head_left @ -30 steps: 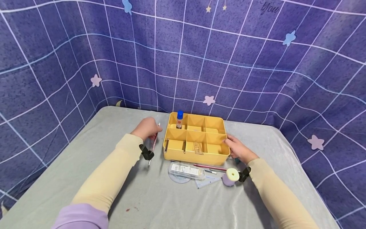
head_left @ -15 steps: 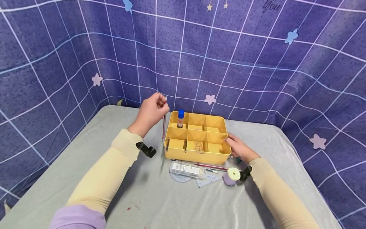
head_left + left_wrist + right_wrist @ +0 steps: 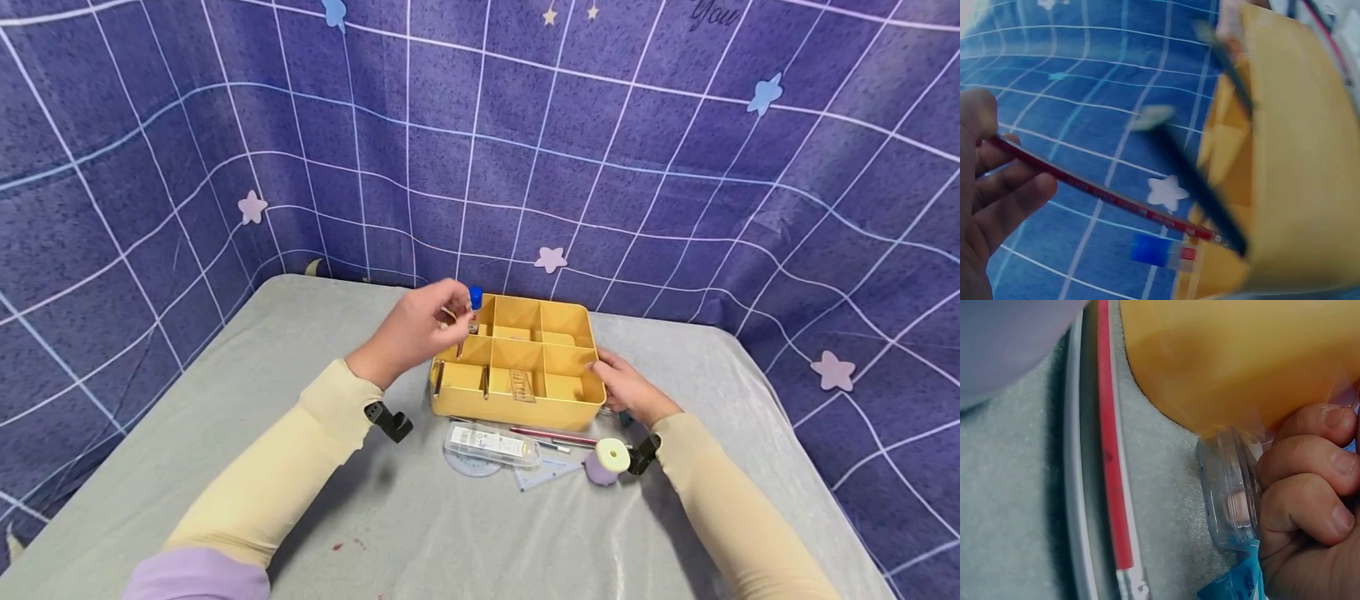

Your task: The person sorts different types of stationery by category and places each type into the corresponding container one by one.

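Observation:
My left hand (image 3: 422, 327) pinches a red pencil (image 3: 1135, 206) near its upper end, over the front left compartment of a yellow divided box (image 3: 517, 410). The pencil slants down, its lower end overlapping the box in the left wrist view. My right hand (image 3: 628, 389) grips the box's right wall, thumb at the rim and fingers outside; in the right wrist view those fingers are curled. A small clear container with a blue cap (image 3: 476, 297) stands in the back left compartment, partly hidden by my left hand. Two dark pencils (image 3: 486, 382) lean in front compartments, beside a clear stencil ruler (image 3: 521, 385).
Before the box lie a clear plastic case (image 3: 491, 444) with a white label, a protractor (image 3: 472, 472), a set square (image 3: 546, 475) and another red pencil (image 3: 555, 436). A purple, yellow-topped cylinder (image 3: 607, 461) stands at right. A small clear plastic container (image 3: 1229, 494) sits by my right fingers.
My left hand has lifted the red pencil from left of the box, turned it upright, then moved right and down over the front left compartment. My right hand stays on the box.

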A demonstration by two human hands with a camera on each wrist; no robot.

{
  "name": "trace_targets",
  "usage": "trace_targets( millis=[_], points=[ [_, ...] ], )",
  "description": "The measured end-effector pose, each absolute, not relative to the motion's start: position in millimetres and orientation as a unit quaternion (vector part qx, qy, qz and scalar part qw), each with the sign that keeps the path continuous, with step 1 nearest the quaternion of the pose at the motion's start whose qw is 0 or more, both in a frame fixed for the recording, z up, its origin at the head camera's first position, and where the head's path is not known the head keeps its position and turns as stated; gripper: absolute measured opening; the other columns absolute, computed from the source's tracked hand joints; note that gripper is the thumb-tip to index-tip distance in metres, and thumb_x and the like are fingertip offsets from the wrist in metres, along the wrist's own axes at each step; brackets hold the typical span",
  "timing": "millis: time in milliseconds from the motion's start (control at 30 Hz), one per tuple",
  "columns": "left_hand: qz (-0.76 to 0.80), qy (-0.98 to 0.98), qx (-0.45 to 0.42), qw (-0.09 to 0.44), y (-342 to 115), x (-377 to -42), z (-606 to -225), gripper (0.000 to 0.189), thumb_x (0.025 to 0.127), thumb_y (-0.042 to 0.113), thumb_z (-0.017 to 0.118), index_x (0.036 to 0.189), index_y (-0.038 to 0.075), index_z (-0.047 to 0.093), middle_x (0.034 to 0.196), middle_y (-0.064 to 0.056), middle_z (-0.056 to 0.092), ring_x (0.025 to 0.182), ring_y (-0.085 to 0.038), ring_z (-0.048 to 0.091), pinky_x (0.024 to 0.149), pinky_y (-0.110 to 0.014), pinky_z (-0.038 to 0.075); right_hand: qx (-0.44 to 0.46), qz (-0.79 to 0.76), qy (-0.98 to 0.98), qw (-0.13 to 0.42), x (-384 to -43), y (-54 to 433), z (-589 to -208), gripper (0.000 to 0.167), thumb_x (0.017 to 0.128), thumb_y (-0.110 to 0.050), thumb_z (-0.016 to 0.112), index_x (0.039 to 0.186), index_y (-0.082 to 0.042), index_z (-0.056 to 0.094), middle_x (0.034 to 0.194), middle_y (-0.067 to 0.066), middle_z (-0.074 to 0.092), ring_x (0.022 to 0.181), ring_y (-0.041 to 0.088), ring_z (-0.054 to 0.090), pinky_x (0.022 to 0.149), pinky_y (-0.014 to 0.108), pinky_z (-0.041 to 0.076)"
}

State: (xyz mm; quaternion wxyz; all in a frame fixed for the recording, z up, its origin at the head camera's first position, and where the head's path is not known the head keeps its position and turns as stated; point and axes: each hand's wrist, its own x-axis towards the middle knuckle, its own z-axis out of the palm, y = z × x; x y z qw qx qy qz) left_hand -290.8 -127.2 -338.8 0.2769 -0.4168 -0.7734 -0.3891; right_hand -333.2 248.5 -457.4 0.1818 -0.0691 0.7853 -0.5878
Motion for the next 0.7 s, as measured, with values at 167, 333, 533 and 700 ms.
trace_targets(
  millis=[167,333,533,700],
  points=[
    [-0.389,-0.770,-0.455,0.221,-126,-291,-360,0.015,0.087,-0.006,0.064,0.091,0.008,0.058,0.087,-0.007,0.064,0.079,-0.012,0.065,0.072,-0.023,0.058,-0.077,-0.596,0.779,0.180,-334,249,-458,0.052,0.102,-0.025,0.045,0.151,-0.009,0.035,0.066,0.003,0.051,0.041,0.008,0.033,0.037,0.022,0.028],
    [-0.388,-0.764,-0.478,0.194,-126,-294,-373,0.016,0.086,-0.007,0.067,0.089,0.007,0.061,0.087,-0.005,0.066,0.082,-0.012,0.066,0.076,-0.022,0.058,-0.069,-0.592,0.783,0.179,-333,248,-459,0.053,0.101,-0.026,0.046,0.152,-0.012,0.035,0.069,0.004,0.054,0.043,0.008,0.035,0.038,0.022,0.029],
    [-0.371,-0.757,-0.504,0.189,-124,-295,-380,0.015,0.087,-0.008,0.067,0.090,0.007,0.064,0.090,-0.003,0.068,0.085,-0.013,0.067,0.078,-0.021,0.057,-0.069,-0.591,0.783,0.179,-332,248,-458,0.053,0.102,-0.027,0.045,0.152,-0.012,0.035,0.069,0.004,0.054,0.043,0.008,0.035,0.038,0.022,0.029],
    [-0.351,-0.762,-0.509,0.194,-122,-296,-383,0.015,0.088,-0.007,0.069,0.090,0.008,0.065,0.091,0.000,0.067,0.086,-0.011,0.065,0.078,-0.020,0.056,-0.069,-0.596,0.779,0.181,-333,248,-459,0.051,0.102,-0.026,0.045,0.150,-0.010,0.035,0.069,0.004,0.054,0.043,0.009,0.035,0.038,0.022,0.029]
  ],
)
